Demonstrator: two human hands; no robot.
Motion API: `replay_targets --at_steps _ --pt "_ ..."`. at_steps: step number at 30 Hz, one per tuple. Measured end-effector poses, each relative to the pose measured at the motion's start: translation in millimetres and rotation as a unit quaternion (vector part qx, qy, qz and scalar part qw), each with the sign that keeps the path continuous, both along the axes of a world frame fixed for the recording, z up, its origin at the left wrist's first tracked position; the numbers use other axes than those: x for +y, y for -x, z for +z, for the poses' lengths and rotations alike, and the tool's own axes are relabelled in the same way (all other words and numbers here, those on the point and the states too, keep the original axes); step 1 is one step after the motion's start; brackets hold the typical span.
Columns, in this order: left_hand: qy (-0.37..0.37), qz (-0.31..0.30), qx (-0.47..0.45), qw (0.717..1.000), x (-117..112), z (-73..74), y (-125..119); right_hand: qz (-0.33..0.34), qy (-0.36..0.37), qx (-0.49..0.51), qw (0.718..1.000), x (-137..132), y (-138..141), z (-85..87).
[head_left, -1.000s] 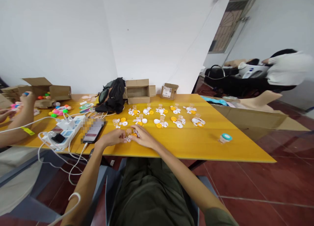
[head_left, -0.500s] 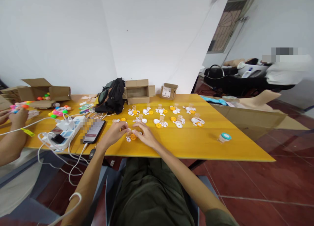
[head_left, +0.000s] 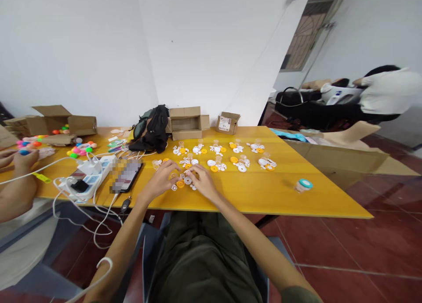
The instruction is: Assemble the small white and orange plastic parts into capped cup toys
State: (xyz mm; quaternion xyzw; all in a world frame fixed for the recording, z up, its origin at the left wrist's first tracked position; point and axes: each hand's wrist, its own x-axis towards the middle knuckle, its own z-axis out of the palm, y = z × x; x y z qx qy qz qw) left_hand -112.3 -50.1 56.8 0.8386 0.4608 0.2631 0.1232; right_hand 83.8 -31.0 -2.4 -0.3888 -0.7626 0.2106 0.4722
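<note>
My left hand (head_left: 162,178) is over the near part of the table, fingers curled and fingertips together. Facing it, my right hand (head_left: 203,181) is bent in a pinch; what its fingertips hold is too small to make out. Between and below them lies a small group of plastic gears: an orange wheel (head_left: 180,184), a white perforated gear (head_left: 174,187) and a grey-white disc (head_left: 187,180). A clear cup, partly hidden, is by my left fingertips. Beyond my hands lie several similar groups, among them a white disc (head_left: 211,163) and an orange wheel (head_left: 214,168).
At right stands a clear jar with a teal lid (head_left: 305,184). A phone (head_left: 130,175), a power strip (head_left: 99,175) and white cables lie left. Cardboard boxes (head_left: 185,125) and a black bag (head_left: 153,129) line the wall. Another person's hand (head_left: 24,160) holds a blue ball.
My hands have drawn slightly apart, and more of the gears between them shows, including the grey-white disc. The other person's hand at far left has shifted on the colored balls.
</note>
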Motion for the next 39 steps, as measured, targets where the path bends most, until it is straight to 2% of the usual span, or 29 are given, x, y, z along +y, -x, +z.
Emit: replay_targets --at_steps 5,8,16,26,39 --pt "0.052 -0.012 0.008 0.999 4 -5.9 5 -0.079 0.028 -0.072 0.994 3 -20 -8.3" --pt "0.069 -0.027 0.01 0.997 4 -8.1 3 -0.096 0.034 -0.122 0.987 5 -25 -12.1" --pt "0.08 -0.027 0.031 0.996 5 -14.1 3 -0.069 -0.006 -0.169 0.983 5 -22 -19.5" --pt "0.082 -0.06 0.051 0.994 4 -11.2 2 -0.054 0.011 -0.156 0.986 1 -24 -14.7" --pt "0.095 -0.096 0.073 0.988 4 -9.2 5 0.001 0.04 -0.128 0.991 2 -28 -18.3"
